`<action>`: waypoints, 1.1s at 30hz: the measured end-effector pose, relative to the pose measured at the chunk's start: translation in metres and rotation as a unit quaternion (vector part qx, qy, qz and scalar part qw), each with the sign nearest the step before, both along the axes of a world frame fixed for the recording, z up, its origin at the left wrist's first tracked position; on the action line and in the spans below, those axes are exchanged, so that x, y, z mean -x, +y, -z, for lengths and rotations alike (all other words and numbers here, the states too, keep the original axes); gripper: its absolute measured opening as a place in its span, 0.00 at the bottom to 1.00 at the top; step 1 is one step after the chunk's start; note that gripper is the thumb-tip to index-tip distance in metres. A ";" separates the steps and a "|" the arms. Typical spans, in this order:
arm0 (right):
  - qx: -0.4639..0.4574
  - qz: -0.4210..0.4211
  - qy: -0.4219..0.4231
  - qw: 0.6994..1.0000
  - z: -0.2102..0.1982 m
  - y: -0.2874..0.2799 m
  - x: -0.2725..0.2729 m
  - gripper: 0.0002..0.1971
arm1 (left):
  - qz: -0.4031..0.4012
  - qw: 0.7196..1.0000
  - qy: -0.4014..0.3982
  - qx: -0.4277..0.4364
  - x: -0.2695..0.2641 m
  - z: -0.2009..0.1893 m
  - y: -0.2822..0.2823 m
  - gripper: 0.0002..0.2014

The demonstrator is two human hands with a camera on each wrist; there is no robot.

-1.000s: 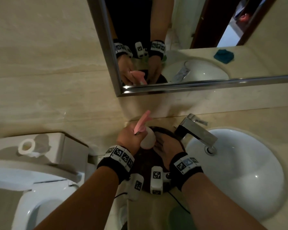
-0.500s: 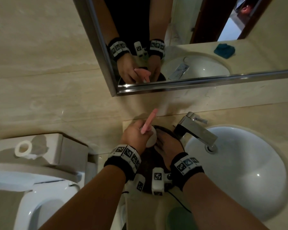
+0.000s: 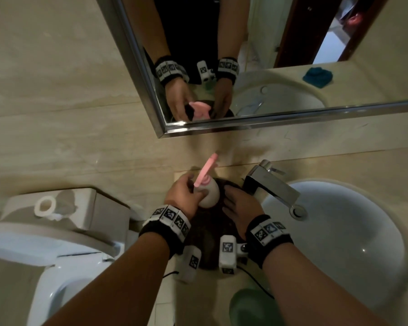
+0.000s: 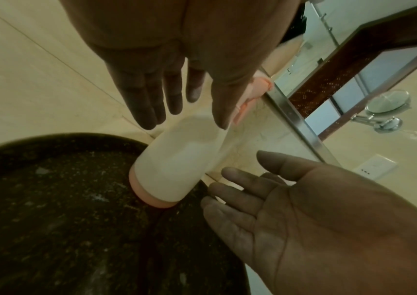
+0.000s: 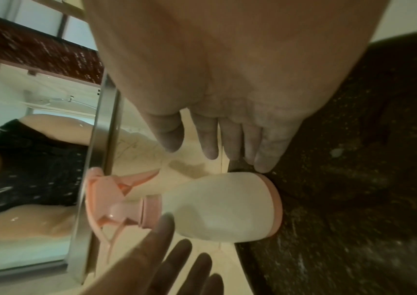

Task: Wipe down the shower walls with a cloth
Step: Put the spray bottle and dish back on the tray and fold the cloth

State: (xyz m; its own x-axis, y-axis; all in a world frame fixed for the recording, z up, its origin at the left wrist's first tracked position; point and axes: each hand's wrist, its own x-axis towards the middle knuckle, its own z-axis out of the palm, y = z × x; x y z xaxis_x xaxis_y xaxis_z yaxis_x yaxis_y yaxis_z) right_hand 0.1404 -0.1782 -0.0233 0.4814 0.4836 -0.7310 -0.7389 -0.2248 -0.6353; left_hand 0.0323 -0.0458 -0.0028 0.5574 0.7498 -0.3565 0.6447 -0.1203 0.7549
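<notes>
Quick status from my end, using the spray bottle (image 3: 210, 192) as the reference. It's white with a pink trigger, standing upright on the far edge of a dark round speckled thing (image 3: 207, 234) on the counter. I can't tell what that dark thing is.

My left hand (image 3: 183, 196) is right up against the bottle's left side. The fingers (image 4: 149, 99) are straight and spread, and the thumb lies along the shoulder of the bottle, so it's a wide, loose hand and not a real grasp. My right hand (image 3: 242, 204) is just right of the bottle, also flat and relaxed, holding nothing. Its fingertips (image 5: 260, 159) come down on the dark surface right beside the bottle's base.

The only thing I'd clearly call a cloth is the blue cloth (image 3: 317, 76), and I only see it as a reflection in the mirror (image 3: 292, 117), up and well to the right of the bottle. It's lying crumpled on the counter, with neither hand near it.

The faucet (image 3: 271, 187) is just right of the bottle, past my right hand, and the white sink basin (image 3: 351, 243) is further right. The toilet tank (image 3: 64, 208) is well to the bottle's left. Near and right of the bottle, at the frame's bottom edge, there's a green blurry thing (image 3: 250, 307) I can't make out
</notes>
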 end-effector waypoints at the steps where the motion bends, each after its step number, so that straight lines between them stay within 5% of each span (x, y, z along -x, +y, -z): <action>1: 0.001 -0.002 -0.002 1.000 -0.003 -0.003 -0.001 0.05 | -0.002 1.000 0.002 0.000 0.002 -0.003 -0.001 0.37; 4: -0.012 -0.002 0.003 1.000 -0.017 -0.009 0.001 0.07 | -0.019 1.000 0.019 -0.009 0.013 -0.014 -0.004 0.32; 9: -0.031 0.003 -0.011 0.999 -0.041 -0.027 0.008 0.25 | -0.041 0.999 0.011 0.008 0.028 -0.037 -0.018 0.32; 20: -0.028 0.070 -0.081 0.994 -0.080 -0.105 0.050 0.24 | -0.015 0.999 -0.027 0.019 0.072 -0.060 -0.058 0.18; 33: 0.081 0.140 -0.119 0.980 -0.074 -0.224 0.122 0.17 | -0.093 0.955 -0.067 0.273 0.144 -0.011 -0.148 0.11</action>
State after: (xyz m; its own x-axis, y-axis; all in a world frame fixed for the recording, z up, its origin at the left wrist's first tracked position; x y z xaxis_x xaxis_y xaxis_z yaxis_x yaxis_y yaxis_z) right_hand 0.0182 -0.4017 0.0507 0.7451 0.1953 -0.6377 -0.6209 -0.1461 -0.7702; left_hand -0.1121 -0.1936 0.0078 0.5000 0.5633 -0.6579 0.5100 0.4224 0.7493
